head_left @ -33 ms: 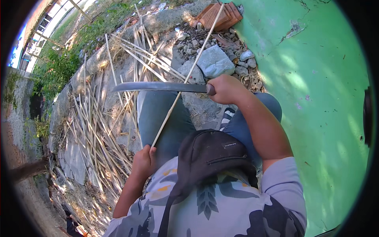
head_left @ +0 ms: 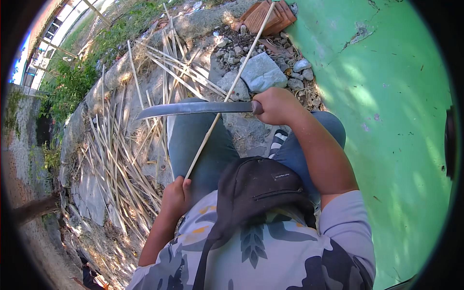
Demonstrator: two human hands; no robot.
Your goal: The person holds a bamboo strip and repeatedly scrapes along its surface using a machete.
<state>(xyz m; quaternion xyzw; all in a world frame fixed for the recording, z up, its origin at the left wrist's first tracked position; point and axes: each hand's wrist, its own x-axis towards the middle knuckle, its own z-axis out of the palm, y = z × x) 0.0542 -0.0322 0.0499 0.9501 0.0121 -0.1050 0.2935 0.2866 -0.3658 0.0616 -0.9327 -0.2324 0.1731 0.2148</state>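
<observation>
My right hand point(head_left: 278, 107) is closed around the handle of a machete point(head_left: 203, 107). Its long, slightly curved blade points left above my knees and lies across a thin pale bamboo strip point(head_left: 245, 61). The strip slants from near my left hip to the far rubble. My left hand point(head_left: 175, 197) is wrapped round the strip's near end, beside my left thigh. Where blade and strip cross, I cannot tell whether they touch.
Many similar strips point(head_left: 116, 164) lie loosely heaped on the ground at the left. Beyond my knees are a pale stone block point(head_left: 263, 72), small stones and reddish roof tiles point(head_left: 266, 18). A green painted surface point(head_left: 396, 145) spans the right side.
The machete's tip has dipped slightly toward me, so the blade tilts a little more. My left hand and the bamboo strip stay nearly in place.
</observation>
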